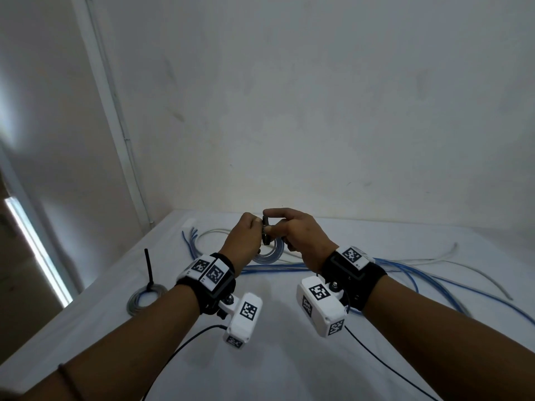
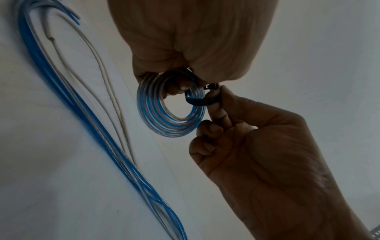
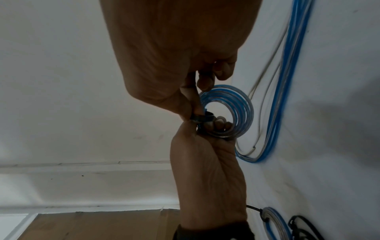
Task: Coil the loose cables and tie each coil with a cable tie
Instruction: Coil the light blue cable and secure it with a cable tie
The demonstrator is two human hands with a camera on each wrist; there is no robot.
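A small coil of blue and clear cable hangs in the air above the white table. My left hand grips the coil at its rim, with fingertips poking through the middle. A black cable tie is looped round the coil's strands. My right hand pinches the tie between thumb and forefinger, right beside the left hand. In the head view the tie stands between the two hands, and the coil shows just below them.
A tied coil with an upright black tie tail lies near the table's left edge. Loose blue cables and a white cable trail across the table behind and to the right. A wall stands close behind.
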